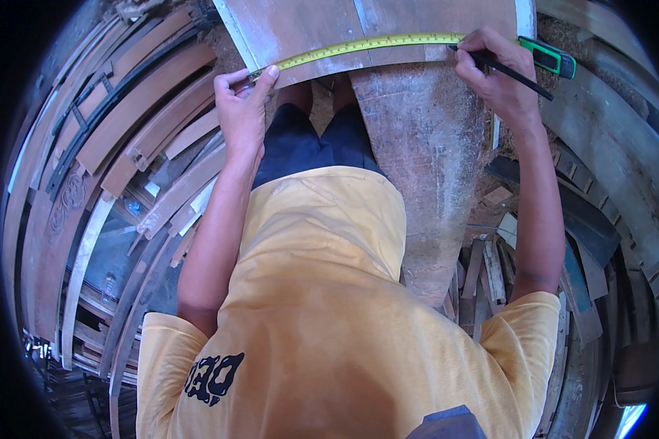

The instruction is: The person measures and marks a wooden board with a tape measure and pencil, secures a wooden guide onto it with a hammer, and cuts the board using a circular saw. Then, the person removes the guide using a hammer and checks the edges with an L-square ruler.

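A yellow tape measure blade [366,44] is stretched across a wide wooden board [307,22], close to the board's near edge. My left hand [243,106] pinches the blade's end at the board's left edge, thumb on top. Over the right part of the blade, my right hand [501,77] grips a dark pencil [516,75], its tip pointing left beside the tape's lower edge. The green and black tape case [548,57] lies just beyond the right hand, at the board's right edge. A thin seam runs down the board's middle.
A long worn plank [425,146] runs beneath the board toward me on the right. Stacked wood strips [154,110] crowd the left side, with a carved piece [67,201] among them. More timber and a dark panel [586,216] lie to the right.
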`<move>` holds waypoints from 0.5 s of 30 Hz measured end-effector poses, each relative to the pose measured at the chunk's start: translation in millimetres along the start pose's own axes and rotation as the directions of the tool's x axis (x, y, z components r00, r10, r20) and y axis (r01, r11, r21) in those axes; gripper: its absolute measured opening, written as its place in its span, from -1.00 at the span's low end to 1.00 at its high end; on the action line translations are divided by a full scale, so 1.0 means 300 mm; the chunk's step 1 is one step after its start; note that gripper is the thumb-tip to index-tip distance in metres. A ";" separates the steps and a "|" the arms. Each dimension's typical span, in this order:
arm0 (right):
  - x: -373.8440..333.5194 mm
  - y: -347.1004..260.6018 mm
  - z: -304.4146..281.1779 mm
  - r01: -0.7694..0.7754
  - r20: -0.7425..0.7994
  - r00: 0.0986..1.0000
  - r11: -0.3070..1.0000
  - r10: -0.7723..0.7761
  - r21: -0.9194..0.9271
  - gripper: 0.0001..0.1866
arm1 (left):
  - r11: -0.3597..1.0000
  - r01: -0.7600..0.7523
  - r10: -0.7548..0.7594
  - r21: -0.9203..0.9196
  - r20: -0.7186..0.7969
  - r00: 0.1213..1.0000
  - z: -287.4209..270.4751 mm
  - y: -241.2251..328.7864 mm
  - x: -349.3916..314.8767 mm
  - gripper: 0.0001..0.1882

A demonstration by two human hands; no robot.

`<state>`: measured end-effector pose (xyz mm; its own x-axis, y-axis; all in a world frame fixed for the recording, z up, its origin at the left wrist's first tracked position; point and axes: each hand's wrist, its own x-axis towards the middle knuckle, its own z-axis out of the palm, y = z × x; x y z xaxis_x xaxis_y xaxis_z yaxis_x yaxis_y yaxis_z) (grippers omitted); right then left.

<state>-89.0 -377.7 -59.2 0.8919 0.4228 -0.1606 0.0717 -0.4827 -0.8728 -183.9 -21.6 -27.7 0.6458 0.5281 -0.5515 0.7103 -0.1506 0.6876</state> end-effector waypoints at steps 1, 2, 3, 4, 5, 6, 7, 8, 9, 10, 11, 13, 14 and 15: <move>0.001 -0.001 0.001 0.001 0.000 1.000 1.000 -0.001 0.000 -0.87 | 1.000 0.000 0.000 0.000 -0.001 1.000 0.001 0.001 -0.001 -0.42; 0.001 -0.004 0.003 0.007 -0.019 1.000 1.000 -0.008 -0.005 -0.87 | 1.000 -0.001 0.001 0.001 -0.004 1.000 0.002 0.002 -0.002 -0.42; 0.001 -0.005 0.005 0.014 -0.038 0.999 1.000 -0.014 -0.010 -0.86 | 1.000 -0.002 0.002 0.002 -0.007 1.000 0.003 0.003 -0.002 -0.42; 0.001 -0.002 0.005 0.014 -0.038 0.999 1.000 -0.014 -0.010 -0.86 | 1.000 -0.002 0.002 0.001 -0.007 1.000 0.003 0.003 -0.002 -0.42; 0.001 0.003 0.005 0.026 -0.038 0.999 1.000 -0.026 0.007 -0.86 | 1.000 -0.004 0.004 -0.002 -0.008 1.000 0.004 0.003 -0.002 -0.42; 0.000 0.006 0.005 0.039 -0.038 0.999 0.999 -0.038 0.024 -0.86 | 1.000 -0.007 0.007 -0.005 -0.009 1.000 0.004 0.003 -0.002 -0.42; -0.001 0.007 0.005 0.039 -0.038 0.999 0.999 -0.038 0.024 -0.86 | 1.000 -0.006 0.006 -0.005 -0.009 1.000 0.006 0.005 -0.004 -0.42; -0.002 0.008 0.005 0.031 -0.037 0.999 0.999 -0.030 0.034 -0.86 | 1.000 -0.005 0.005 -0.010 -0.010 1.000 0.007 0.007 -0.006 -0.42; -0.003 0.009 0.005 0.023 -0.036 0.999 0.999 -0.022 0.044 -0.86 | 1.000 -0.004 0.004 -0.015 -0.010 1.000 0.008 0.010 -0.008 -0.42; -0.004 0.009 0.004 0.023 -0.035 0.999 0.999 -0.022 0.044 -0.86 | 1.000 -0.004 0.004 -0.015 -0.009 1.000 0.007 0.007 -0.006 -0.42; -0.004 0.010 0.004 0.023 -0.032 0.999 0.999 -0.022 0.046 -0.86 | 1.000 -0.005 0.005 -0.010 -0.008 1.000 0.005 0.004 -0.003 -0.42; -0.005 0.011 0.004 0.023 -0.028 0.999 0.999 -0.021 0.048 -0.87 | 1.000 -0.006 0.006 -0.004 -0.006 1.000 0.003 -0.002 0.001 -0.42; -0.004 0.011 0.006 0.019 -0.031 0.999 0.999 -0.018 0.042 -0.87 | 1.000 -0.008 0.008 0.000 -0.010 1.000 0.002 -0.004 0.001 -0.42; -0.004 0.011 0.007 0.016 -0.034 0.999 0.999 -0.014 0.037 -0.87 | 1.000 -0.010 0.010 0.004 -0.013 1.000 0.001 -0.007 0.001 -0.42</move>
<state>-90.8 -378.1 -62.8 0.9056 0.4031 -0.1322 0.0691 -0.4477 -0.8915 -185.0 -21.3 -29.4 0.6490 0.5376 -0.5383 0.7050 -0.1590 0.6912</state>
